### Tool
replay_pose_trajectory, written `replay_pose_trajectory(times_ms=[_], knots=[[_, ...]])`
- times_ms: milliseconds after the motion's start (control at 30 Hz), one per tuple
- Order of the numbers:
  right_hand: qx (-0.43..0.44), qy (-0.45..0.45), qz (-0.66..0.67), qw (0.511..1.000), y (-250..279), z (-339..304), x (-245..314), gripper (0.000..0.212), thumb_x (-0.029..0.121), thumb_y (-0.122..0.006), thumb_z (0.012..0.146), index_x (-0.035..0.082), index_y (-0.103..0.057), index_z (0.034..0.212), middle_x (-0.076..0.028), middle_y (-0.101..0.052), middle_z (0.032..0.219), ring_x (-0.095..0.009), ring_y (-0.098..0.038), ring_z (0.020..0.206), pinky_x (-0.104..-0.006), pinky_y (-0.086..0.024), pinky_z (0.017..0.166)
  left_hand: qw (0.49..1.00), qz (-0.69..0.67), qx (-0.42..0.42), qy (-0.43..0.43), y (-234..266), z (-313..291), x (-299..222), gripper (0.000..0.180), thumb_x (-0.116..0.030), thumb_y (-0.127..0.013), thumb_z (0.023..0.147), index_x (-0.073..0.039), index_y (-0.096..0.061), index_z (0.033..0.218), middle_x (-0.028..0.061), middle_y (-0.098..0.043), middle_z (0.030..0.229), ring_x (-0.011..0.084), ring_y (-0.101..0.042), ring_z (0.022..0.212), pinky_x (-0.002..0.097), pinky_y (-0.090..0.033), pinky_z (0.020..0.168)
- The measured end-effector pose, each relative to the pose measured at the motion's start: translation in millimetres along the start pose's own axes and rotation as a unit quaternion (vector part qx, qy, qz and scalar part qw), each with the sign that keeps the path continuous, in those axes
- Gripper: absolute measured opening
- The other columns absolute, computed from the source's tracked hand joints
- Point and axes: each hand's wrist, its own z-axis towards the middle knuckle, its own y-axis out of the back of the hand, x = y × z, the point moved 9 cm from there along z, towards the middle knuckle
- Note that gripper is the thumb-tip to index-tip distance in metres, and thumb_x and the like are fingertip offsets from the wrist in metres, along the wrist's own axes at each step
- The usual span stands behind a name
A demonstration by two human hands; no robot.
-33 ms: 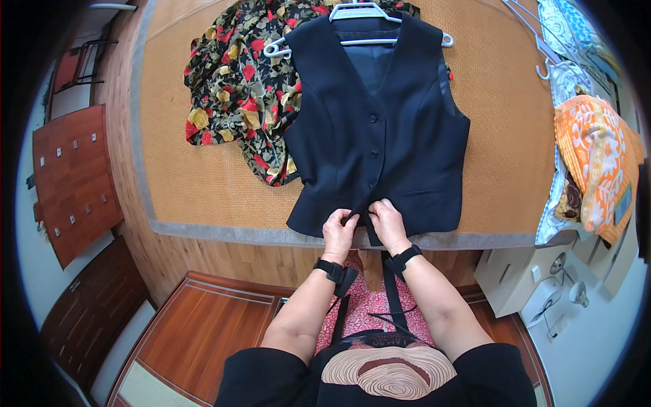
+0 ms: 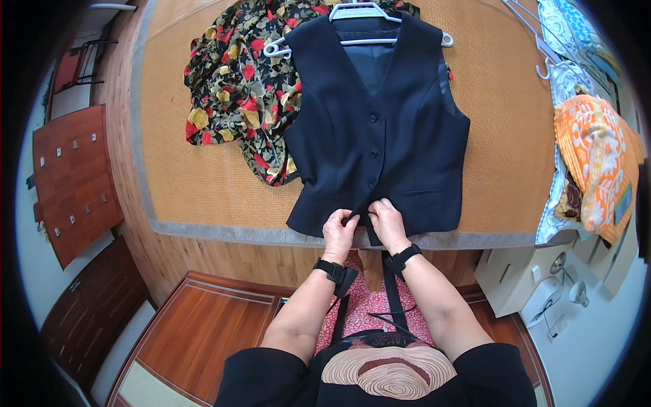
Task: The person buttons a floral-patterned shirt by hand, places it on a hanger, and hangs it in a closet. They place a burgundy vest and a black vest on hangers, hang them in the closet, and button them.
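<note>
A dark navy vest [image 2: 339,142] lies front side up on a woven tan mat [image 2: 515,156], with a pale plastic hanger [image 2: 366,12] through its shoulders. Its upper buttons look fastened. At the lower front edge, my left hand [image 2: 339,232] pinches one front panel near the hem. Close beside it, my right hand [image 2: 388,222] pinches the other panel, fingers closed on the cloth. Whatever button lies between the fingertips is hidden. Under the vest's left side spreads a black garment with red and yellow flowers [image 2: 237,88].
Folded orange and white patterned cloth [image 2: 593,163] lies at the mat's right edge, with another hanger [image 2: 542,51] above it. A pale cabinet [image 2: 505,278] stands at the lower right. Wooden furniture [image 2: 203,332] sits at the lower left, beside the wood floor [image 2: 254,271].
</note>
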Motion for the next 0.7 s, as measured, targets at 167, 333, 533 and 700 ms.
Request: replay_pose_trajectory(times_ms=[167,333,533,700], knots=[[-0.001,0.013,0.023,1.000,3.4,-0.7,7.7,0.005,0.002,-0.059,0.072,0.003,-0.055,0.076,-0.013,-0.054,0.075,-0.032,-0.057,0.069,-0.0383,-0.047,0.061,0.997,0.014,-0.022,-0.070,-3.0,-10.1,-17.0,0.015,-0.013,-0.068,0.073,-0.001,-0.061,0.079,0.0120,-0.062,0.074,0.0243,-0.061,0.066,0.0319,-0.048,0.063],[0.006,0.034,0.039,0.999,10.4,-10.5,21.1,0.004,0.005,-0.057,0.074,0.005,-0.054,0.075,-0.012,-0.055,0.076,-0.033,-0.057,0.070,-0.0400,-0.048,0.061,0.994,0.020,-0.051,-0.096,-0.6,-17.0,-26.8,0.010,-0.008,-0.064,0.073,-0.001,-0.061,0.080,0.0131,-0.061,0.077,0.0269,-0.060,0.069,0.0335,-0.049,0.064],[-0.013,0.066,0.037,0.997,11.7,-17.5,24.9,0.006,0.006,-0.057,0.074,0.004,-0.052,0.077,-0.012,-0.055,0.076,-0.032,-0.057,0.070,-0.0391,-0.048,0.061,0.988,0.018,-0.031,-0.149,-3.0,-22.6,-35.3,0.012,-0.003,-0.061,0.073,0.000,-0.061,0.085,0.0140,-0.061,0.082,0.0286,-0.061,0.077,0.0340,-0.049,0.071],[-0.037,0.083,0.041,0.995,12.3,-20.6,23.9,0.008,0.005,-0.056,0.074,0.002,-0.050,0.078,-0.014,-0.055,0.075,-0.033,-0.057,0.070,-0.0396,-0.048,0.062,0.985,0.016,0.005,-0.170,-6.2,-21.6,-42.6,0.016,-0.004,-0.060,0.075,0.000,-0.062,0.090,0.0156,-0.062,0.089,0.0296,-0.061,0.084,0.0336,-0.049,0.077]])
